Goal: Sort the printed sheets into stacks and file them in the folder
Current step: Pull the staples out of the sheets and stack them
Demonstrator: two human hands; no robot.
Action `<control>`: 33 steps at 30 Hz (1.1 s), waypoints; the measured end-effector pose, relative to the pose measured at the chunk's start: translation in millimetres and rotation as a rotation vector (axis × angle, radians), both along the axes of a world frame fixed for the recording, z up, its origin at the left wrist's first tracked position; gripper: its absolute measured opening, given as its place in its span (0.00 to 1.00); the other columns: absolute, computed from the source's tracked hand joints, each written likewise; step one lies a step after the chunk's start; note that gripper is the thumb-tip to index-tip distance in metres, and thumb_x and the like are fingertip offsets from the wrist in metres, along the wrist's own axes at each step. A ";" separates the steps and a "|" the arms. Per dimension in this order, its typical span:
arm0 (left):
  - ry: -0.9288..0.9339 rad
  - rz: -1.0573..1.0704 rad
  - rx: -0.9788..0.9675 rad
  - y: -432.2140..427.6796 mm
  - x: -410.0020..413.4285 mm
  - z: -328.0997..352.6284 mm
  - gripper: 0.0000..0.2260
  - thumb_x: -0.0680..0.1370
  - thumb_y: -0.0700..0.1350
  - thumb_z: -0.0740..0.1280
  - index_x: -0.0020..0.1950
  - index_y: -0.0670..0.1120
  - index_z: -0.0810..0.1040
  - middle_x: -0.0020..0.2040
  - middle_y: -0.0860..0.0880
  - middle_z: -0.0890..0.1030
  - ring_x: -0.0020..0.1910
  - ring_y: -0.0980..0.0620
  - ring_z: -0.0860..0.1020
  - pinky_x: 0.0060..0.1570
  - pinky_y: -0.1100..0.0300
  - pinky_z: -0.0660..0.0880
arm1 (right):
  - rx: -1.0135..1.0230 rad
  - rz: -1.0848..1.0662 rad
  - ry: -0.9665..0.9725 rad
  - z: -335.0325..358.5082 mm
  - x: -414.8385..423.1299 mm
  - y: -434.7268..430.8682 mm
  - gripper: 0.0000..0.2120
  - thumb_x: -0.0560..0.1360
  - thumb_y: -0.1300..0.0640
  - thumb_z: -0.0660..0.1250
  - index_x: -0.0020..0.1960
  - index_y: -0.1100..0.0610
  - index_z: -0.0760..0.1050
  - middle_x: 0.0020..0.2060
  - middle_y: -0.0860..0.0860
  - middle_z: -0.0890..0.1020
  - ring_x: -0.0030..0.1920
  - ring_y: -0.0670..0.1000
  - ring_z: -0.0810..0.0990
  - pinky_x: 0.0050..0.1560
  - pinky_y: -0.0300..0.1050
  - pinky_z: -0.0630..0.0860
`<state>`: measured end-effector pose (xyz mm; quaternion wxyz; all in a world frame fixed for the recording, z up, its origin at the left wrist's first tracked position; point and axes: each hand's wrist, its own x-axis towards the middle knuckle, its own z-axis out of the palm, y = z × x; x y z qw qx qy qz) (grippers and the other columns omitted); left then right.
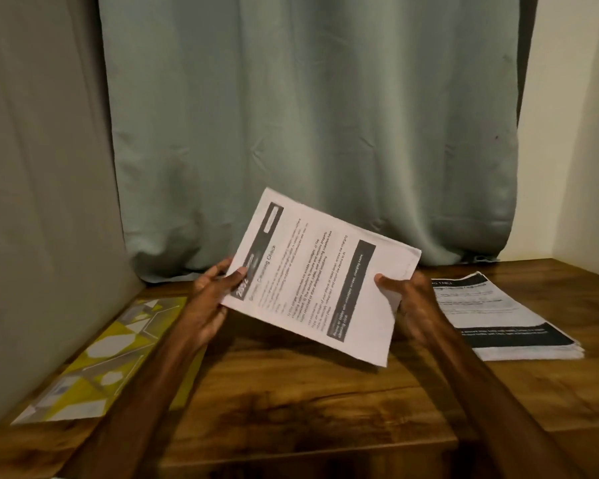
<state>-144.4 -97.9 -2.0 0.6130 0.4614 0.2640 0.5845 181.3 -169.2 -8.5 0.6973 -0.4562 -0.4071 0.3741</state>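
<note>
While both hands hold it above the wooden surface, the printed sheet sits tilted, text running sideways. Left hand pinches its left edge, thumb on top, fingers curled behind. Right hand grips the right edge, thumb on the face. Stack of printed sheets lies flat at right, just beside the right hand. Yellow-grey folder lies flat at left, closed. Grey-green curtain hangs behind.

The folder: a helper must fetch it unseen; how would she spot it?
On the brown wooden table, look far left, beside the grey panel. The flat folder there is yellow and grey with white shapes, unlike the black-and-white printed sheets.
</note>
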 end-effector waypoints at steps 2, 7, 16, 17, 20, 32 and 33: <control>0.236 -0.017 0.053 1.1 -17.2 4.4 0.24 0.73 0.38 0.74 0.69 0.39 0.75 0.62 0.37 0.82 0.58 0.37 0.83 0.58 0.40 0.79 | -0.012 0.039 -0.062 10.1 9.5 -7.6 0.09 0.77 0.67 0.70 0.51 0.53 0.80 0.45 0.50 0.88 0.41 0.50 0.88 0.39 0.47 0.83; 0.500 -0.014 0.098 -12.2 3.1 5.7 0.17 0.75 0.43 0.73 0.64 0.41 0.80 0.55 0.41 0.86 0.53 0.40 0.85 0.54 0.44 0.83 | -0.003 0.082 -0.221 19.3 10.0 -9.4 0.08 0.77 0.65 0.71 0.50 0.53 0.79 0.45 0.51 0.87 0.39 0.50 0.87 0.34 0.42 0.80; 0.418 0.245 0.194 -19.2 49.8 -7.8 0.08 0.79 0.46 0.72 0.56 0.45 0.82 0.47 0.48 0.88 0.44 0.47 0.87 0.41 0.55 0.84 | 0.077 -0.123 -0.290 6.4 17.7 -13.1 0.08 0.78 0.58 0.72 0.52 0.49 0.75 0.45 0.46 0.81 0.45 0.48 0.80 0.39 0.41 0.72; 0.429 0.260 0.189 -19.0 52.7 -14.2 0.09 0.78 0.46 0.73 0.55 0.45 0.82 0.47 0.48 0.88 0.44 0.46 0.87 0.42 0.53 0.85 | 0.059 -0.123 -0.285 -3.2 19.5 -13.2 0.08 0.77 0.58 0.73 0.53 0.50 0.75 0.46 0.46 0.81 0.46 0.49 0.80 0.40 0.42 0.72; 0.451 0.260 0.159 -15.1 59.4 -32.9 0.12 0.79 0.47 0.72 0.59 0.43 0.81 0.50 0.45 0.88 0.44 0.45 0.87 0.44 0.49 0.85 | 0.000 -0.145 -0.220 -29.5 23.7 -11.0 0.09 0.76 0.57 0.74 0.53 0.50 0.77 0.49 0.47 0.84 0.48 0.50 0.81 0.42 0.43 0.74; 0.434 0.377 0.280 -11.0 69.3 -23.5 0.09 0.81 0.47 0.69 0.59 0.45 0.82 0.43 0.54 0.87 0.41 0.52 0.87 0.37 0.62 0.82 | 0.065 -0.172 -0.186 -17.3 20.4 -4.5 0.08 0.77 0.58 0.73 0.52 0.49 0.76 0.47 0.45 0.82 0.47 0.49 0.80 0.41 0.43 0.73; 0.425 0.379 0.289 -12.3 70.1 -20.8 0.08 0.81 0.47 0.69 0.58 0.46 0.81 0.43 0.54 0.87 0.41 0.52 0.87 0.37 0.63 0.82 | 0.085 -0.174 -0.180 -14.8 21.4 -4.2 0.08 0.77 0.59 0.72 0.50 0.49 0.76 0.46 0.44 0.82 0.46 0.47 0.80 0.41 0.42 0.73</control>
